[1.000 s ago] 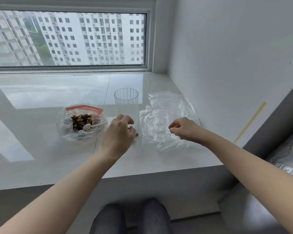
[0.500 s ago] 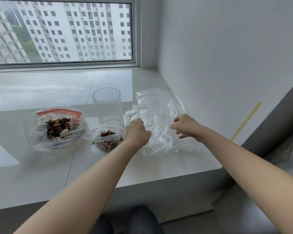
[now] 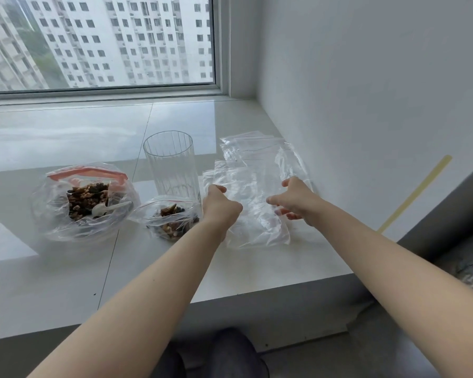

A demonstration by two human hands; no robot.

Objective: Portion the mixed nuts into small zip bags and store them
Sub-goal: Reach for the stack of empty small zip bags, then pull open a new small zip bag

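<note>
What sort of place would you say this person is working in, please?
Probably a high-rise flat: a glossy tiled window ledge serves as worktop, the window faces apartment towers, and a drinking glass stands there.

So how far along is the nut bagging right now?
Early. One small zip bag holds nuts and lies by the glass; I can't tell if it is sealed. In hand: the left hand and right hand are both on the pile of empty bags, apparently picking out the next one. Left: the big bag still holds plenty of nuts, with a spoon in it, and nothing looks stored yet.
</note>
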